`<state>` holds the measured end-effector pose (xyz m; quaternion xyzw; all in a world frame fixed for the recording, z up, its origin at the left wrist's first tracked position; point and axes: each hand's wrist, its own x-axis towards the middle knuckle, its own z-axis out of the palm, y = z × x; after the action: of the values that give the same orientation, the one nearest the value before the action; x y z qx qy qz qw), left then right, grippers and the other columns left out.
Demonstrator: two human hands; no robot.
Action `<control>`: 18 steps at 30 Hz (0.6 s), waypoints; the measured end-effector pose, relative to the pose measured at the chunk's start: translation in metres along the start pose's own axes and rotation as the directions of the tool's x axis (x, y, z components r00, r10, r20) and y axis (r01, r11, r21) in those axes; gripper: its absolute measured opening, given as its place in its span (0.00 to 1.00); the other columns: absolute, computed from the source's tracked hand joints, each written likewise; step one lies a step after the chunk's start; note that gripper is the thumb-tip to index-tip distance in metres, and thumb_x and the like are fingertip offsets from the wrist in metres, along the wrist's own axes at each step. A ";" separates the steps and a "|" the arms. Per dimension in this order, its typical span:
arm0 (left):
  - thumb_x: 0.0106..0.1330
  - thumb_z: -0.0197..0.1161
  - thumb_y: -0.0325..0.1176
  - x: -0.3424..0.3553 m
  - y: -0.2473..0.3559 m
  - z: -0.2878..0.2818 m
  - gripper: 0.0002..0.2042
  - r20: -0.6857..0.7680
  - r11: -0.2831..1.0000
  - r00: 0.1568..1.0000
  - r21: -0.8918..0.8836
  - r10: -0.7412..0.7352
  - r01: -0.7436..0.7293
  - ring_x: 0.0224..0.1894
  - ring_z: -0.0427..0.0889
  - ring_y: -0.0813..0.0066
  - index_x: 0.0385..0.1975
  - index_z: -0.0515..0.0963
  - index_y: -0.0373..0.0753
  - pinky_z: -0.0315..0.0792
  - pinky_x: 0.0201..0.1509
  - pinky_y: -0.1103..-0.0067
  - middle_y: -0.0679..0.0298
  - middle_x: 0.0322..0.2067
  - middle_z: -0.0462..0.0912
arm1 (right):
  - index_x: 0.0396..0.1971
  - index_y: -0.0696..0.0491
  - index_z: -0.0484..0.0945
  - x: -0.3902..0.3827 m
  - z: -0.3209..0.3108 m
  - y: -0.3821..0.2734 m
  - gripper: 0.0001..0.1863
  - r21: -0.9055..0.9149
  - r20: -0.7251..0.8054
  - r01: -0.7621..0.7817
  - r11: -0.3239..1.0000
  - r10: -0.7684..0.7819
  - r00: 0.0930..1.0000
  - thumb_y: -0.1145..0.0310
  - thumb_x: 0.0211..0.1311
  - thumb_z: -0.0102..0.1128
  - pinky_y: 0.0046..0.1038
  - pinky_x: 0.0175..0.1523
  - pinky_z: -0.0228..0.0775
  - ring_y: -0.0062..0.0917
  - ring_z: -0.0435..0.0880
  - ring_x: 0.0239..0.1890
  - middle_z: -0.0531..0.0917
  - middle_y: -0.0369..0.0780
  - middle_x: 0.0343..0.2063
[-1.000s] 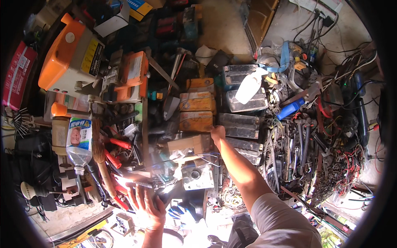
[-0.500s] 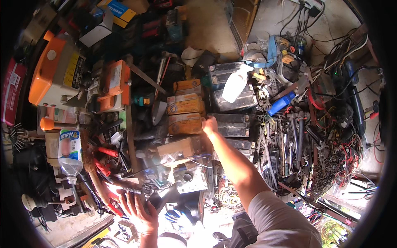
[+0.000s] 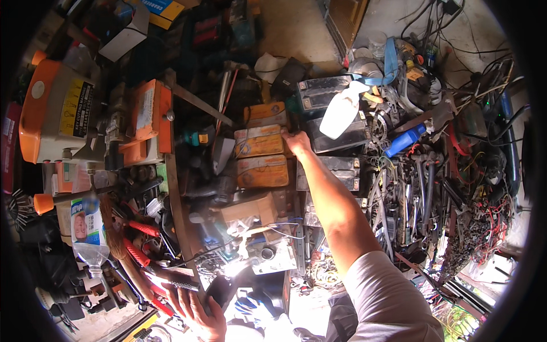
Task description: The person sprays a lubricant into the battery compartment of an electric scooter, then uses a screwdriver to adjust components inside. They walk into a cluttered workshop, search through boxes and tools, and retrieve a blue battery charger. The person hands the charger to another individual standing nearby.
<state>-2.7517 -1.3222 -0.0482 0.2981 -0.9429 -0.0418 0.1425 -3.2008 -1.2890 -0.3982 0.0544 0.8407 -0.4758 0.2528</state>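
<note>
My right arm reaches forward over the clutter. The curled fingers of my right hand (image 3: 298, 144) are at the right end of the middle yellow-orange box (image 3: 259, 141); what they grip, if anything, is hidden. Another yellow-orange box (image 3: 262, 171) lies nearer me, and a third box (image 3: 265, 114) farther off. Just right of the hand are dark batteries (image 3: 329, 172). With fingers spread, my left hand (image 3: 199, 314) rests at the lower left, beside red-handled tools (image 3: 137, 252) and a dark object (image 3: 223, 289) near its thumb.
A white bottle (image 3: 340, 113) lies on the batteries. Wrenches, cables and a blue tool (image 3: 405, 141) pile up on the right. An orange and beige machine (image 3: 60, 114) and a clear plastic bottle (image 3: 90, 233) stand at left. An open cardboard box (image 3: 250, 212) sits nearer the middle.
My right hand has moved farther away, from the nearest yellow-orange box to the middle one. The view has shifted a little; my left hand stays in about the same place.
</note>
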 end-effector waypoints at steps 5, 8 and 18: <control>0.60 0.62 0.29 0.010 0.002 -0.014 0.24 0.140 0.962 0.973 0.178 0.182 -0.206 0.60 0.66 0.33 0.55 0.66 0.27 0.62 0.61 0.43 0.42 0.55 0.70 | 0.43 0.62 0.82 0.017 0.021 0.012 0.35 -0.124 0.162 0.057 0.991 -0.036 0.986 0.43 0.50 0.68 0.33 0.44 0.74 0.37 0.85 0.39 0.85 0.51 0.32; 0.60 0.62 0.29 0.011 0.003 -0.006 0.24 0.150 0.976 0.977 0.133 0.150 -0.170 0.59 0.67 0.33 0.55 0.67 0.26 0.63 0.61 0.44 0.42 0.55 0.71 | 0.42 0.60 0.82 0.028 0.010 0.017 0.32 -0.040 0.265 -0.091 0.995 0.099 0.959 0.44 0.51 0.69 0.31 0.36 0.72 0.31 0.82 0.34 0.85 0.46 0.32; 0.59 0.64 0.30 0.002 0.001 -0.011 0.24 0.127 0.946 0.980 0.269 0.151 -0.181 0.58 0.68 0.32 0.53 0.68 0.25 0.65 0.59 0.45 0.40 0.53 0.71 | 0.44 0.61 0.81 -0.005 0.012 -0.005 0.28 0.405 0.359 -0.119 0.906 -0.038 0.933 0.54 0.51 0.73 0.31 0.33 0.72 0.30 0.84 0.36 0.85 0.45 0.38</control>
<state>-2.7503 -1.3227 -0.0375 0.2320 -0.9673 0.0883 0.0526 -3.1940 -1.3003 -0.3974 0.0376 0.6567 -0.6419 0.3941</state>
